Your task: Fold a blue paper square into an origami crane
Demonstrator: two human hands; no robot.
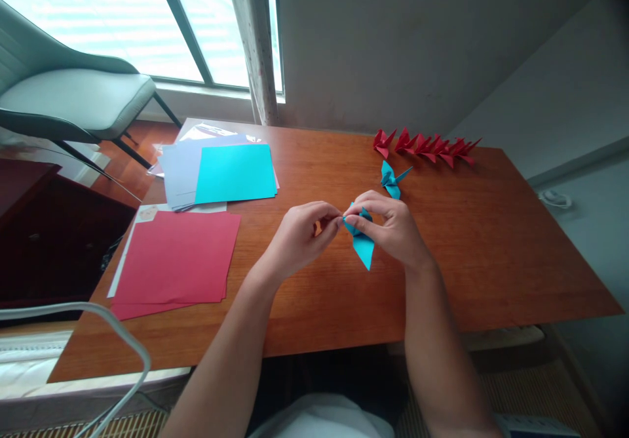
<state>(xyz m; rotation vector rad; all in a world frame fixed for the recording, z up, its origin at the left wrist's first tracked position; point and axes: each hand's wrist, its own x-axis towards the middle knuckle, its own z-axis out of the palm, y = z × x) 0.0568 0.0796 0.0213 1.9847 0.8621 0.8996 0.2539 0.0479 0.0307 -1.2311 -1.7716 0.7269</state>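
A blue origami crane point(363, 249) is held between both hands above the wooden table, one pointed wing hanging toward me. My left hand point(308, 231) pinches a narrow tip at its left end. With thumb and fingers, my right hand point(390, 223) grips the body and covers part of it. Just beyond the right hand stands another blue paper crane point(391, 179). Behind that one, a row of several red paper cranes point(432, 146) runs along the back of the table.
Blue sheets point(236, 172) lie over pale paper at the table's back left. Nearer me are red sheets point(177, 258). A chair point(78, 97) stands by the window at left. A white cable point(132, 339) loops at lower left, beside the wooden table point(491, 248).
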